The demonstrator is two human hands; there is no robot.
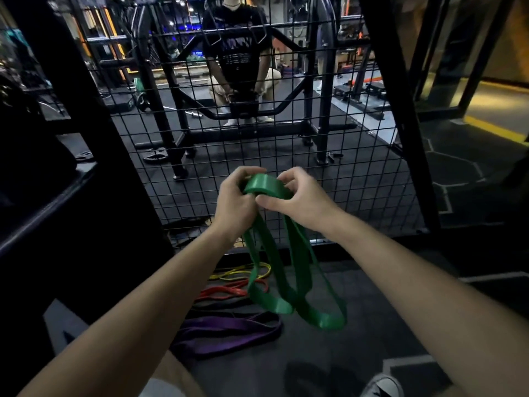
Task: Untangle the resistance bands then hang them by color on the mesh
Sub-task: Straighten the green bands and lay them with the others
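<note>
Both hands hold a wide green resistance band (289, 270) up in front of the black wire mesh (357, 167). My left hand (236, 200) grips the band's top fold from the left. My right hand (297, 196) pinches the same fold from the right. The green loops hang down between my forearms to just above the floor. On the floor below lie a yellow band (243, 272), a red band (226, 292), a black band (220, 306) and a purple band (229, 332), side by side.
Thick black frame posts (398, 110) flank the mesh panel. Behind the mesh a person (240, 61) crouches among rack legs and weight plates. A dark bench or box (57, 196) stands to the left. My shoe (383, 385) shows at the bottom right.
</note>
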